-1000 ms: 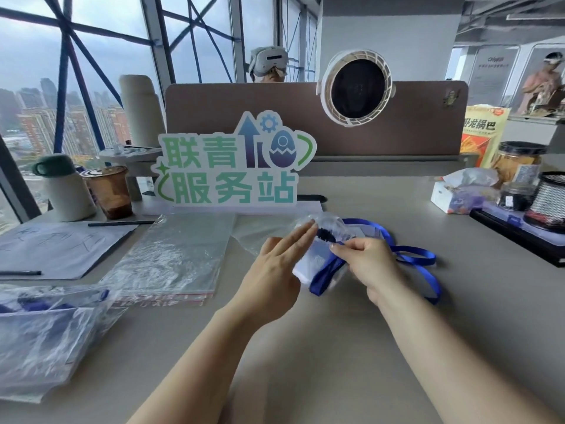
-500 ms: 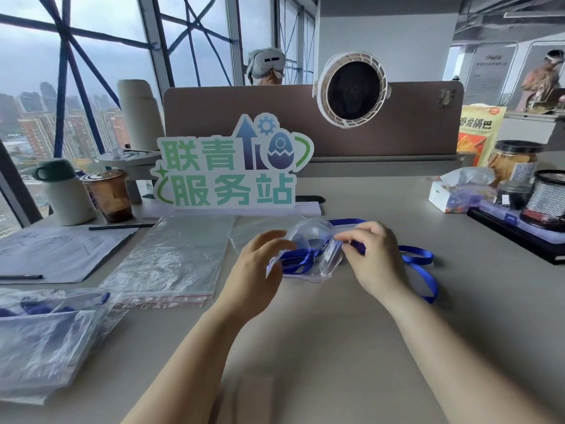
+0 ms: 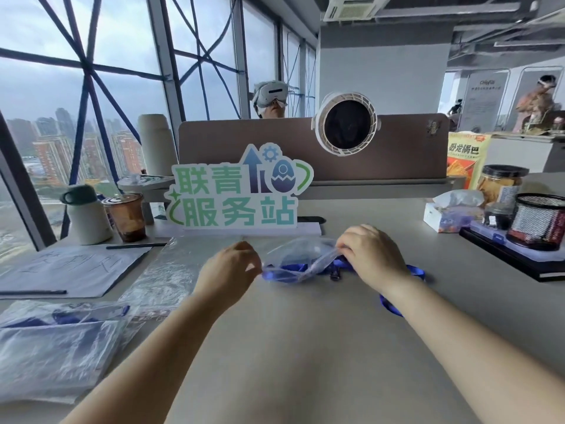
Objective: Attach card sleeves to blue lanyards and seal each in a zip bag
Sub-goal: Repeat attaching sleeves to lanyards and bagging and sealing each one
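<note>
Spanning the view: grey tabletop (image 3: 293, 338), near half bare between and under both forearms, so that's the open room

Sign (image 3: 238, 194) stands behind the work area, just past the hands. Desk divider (image 3: 397, 154) closes off the far edge

Left side: paper sheet (image 3: 70, 270), flat stack of empty bags (image 3: 165, 276) beside it, filled bags (image 3: 55, 347) at the near-left edge, blue showing through them. Right side: mesh pen cup (image 3: 538, 221) and tissue box (image 3: 449, 215), well apart from the hands

Zip bag (image 3: 301, 255) at tabletop centre, between the hands: clear, crumpled, puffed up in the middle, resting low on the surface. Left hand (image 3: 227, 267) pinches its left end with curled fingers; right hand (image 3: 371, 255) has fingers curled over its right end. Fingertips hidden behind both hands

Blue lanyard (image 3: 391, 307): part shows through the bag plastic, the rest trails out under the right hand and loops past the right wrist on the tabletop

Black clip (image 3: 335, 275) pokes out below the bag, just left of the right hand. Card sleeve can't be made out inside the plastic
</note>
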### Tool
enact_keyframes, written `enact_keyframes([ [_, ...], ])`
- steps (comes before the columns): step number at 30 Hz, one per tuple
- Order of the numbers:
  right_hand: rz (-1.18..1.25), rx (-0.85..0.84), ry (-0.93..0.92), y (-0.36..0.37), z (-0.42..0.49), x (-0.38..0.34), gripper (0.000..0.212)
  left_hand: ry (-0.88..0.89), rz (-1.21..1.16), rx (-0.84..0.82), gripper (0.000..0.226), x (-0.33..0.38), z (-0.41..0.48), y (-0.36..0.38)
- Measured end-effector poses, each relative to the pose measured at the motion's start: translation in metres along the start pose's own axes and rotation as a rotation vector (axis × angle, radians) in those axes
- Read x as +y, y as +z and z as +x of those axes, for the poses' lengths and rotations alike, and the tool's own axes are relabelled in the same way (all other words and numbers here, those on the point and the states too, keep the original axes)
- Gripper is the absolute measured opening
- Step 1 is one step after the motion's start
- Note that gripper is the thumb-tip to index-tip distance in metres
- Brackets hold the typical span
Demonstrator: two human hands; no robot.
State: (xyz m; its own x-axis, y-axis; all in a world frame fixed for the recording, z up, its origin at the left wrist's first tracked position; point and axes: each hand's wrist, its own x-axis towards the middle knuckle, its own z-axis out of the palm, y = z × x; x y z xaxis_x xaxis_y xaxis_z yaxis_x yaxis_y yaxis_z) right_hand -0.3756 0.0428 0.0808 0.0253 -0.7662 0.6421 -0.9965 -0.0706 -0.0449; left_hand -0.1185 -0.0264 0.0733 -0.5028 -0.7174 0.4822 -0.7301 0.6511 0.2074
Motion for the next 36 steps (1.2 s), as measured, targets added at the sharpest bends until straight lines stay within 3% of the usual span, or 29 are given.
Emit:
enact_keyframes([
  [8,0.186,0.138,0.045,-0.099,0.075,0.003,0.01,-0.044,-0.09,0.387,0.01,0.018,0.071,-0.099],
  [11,0.233,0.003,0.058,-0.122,0.09,0.001,0.014,-0.028,-0.056,0.34,0.01,0.023,0.084,-0.117],
  [18,0.233,0.097,0.063,-0.162,0.1,0.002,0.005,0.018,-0.07,0.392,0.011,0.032,0.099,-0.145],
  [25,0.254,-0.016,0.076,-0.153,0.094,0.01,0.008,0.026,-0.07,0.337,0.01,0.031,0.1,-0.13],
  [32,0.385,0.032,0.167,-0.124,0.1,0.022,0.025,-0.055,-0.13,0.323,0.006,0.028,0.111,-0.11],
  [36,0.46,0.171,0.195,-0.125,0.112,0.023,0.024,-0.087,-0.209,0.434,0.01,0.035,0.121,-0.124],
])
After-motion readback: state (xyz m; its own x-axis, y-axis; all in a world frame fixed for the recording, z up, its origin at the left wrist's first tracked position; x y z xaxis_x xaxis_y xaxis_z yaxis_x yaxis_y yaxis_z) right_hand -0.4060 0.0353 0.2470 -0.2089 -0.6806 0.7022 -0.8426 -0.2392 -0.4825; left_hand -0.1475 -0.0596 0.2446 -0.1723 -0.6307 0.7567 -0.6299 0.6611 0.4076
